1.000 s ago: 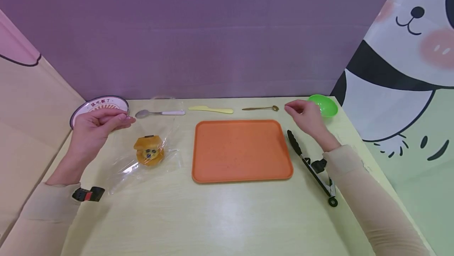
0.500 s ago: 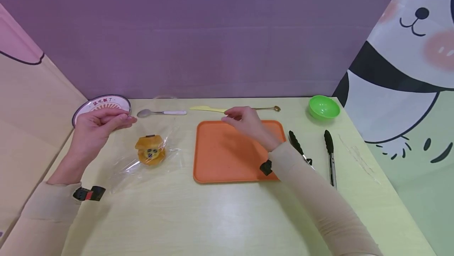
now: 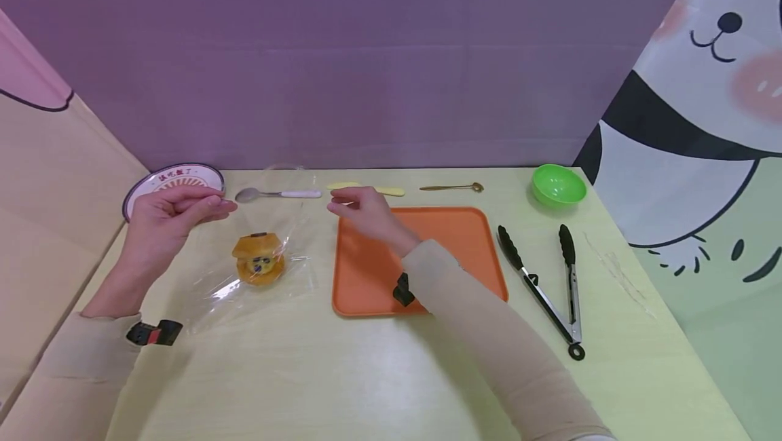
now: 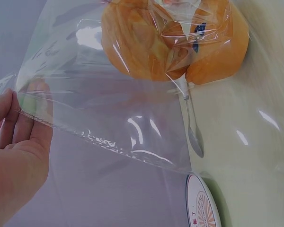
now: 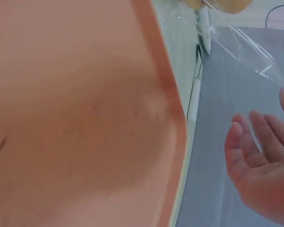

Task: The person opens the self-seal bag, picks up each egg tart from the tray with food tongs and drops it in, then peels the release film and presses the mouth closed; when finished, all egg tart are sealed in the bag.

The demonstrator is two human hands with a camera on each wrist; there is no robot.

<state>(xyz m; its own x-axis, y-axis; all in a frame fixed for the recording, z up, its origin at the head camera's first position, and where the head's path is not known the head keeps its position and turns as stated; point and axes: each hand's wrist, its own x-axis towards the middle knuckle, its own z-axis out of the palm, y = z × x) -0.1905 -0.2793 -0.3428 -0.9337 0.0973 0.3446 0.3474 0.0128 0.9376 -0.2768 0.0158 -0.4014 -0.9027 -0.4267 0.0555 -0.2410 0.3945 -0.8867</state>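
Observation:
My left hand (image 3: 161, 227) pinches the edge of a clear plastic bag (image 4: 118, 113) between thumb and fingers, holding it up on the left. Inside the bag hangs a round golden-brown bread bun (image 3: 259, 259), split and with dark marks on its pale middle. Over the far part of the orange tray (image 3: 427, 258) my right hand (image 3: 369, 214) reaches toward the bag. Its thumb and loosely bent fingers (image 5: 234, 142) are apart in the right wrist view, with nothing between them. A yellow knife (image 3: 391, 191) lies partly hidden behind that hand.
Along the back edge lie a spoon (image 3: 277, 194) with a pale handle and a thin gold spoon (image 3: 452, 187). A white patterned plate (image 3: 183, 175) is at back left. The green bowl (image 3: 558, 185) and spread black-tipped tongs (image 3: 552, 309) are on the right.
My right hand has swept left from beside the green bowl, across the tray, toward the bag, uncovering the bowl and tongs. The left hand and the bagged bun have stayed in place.

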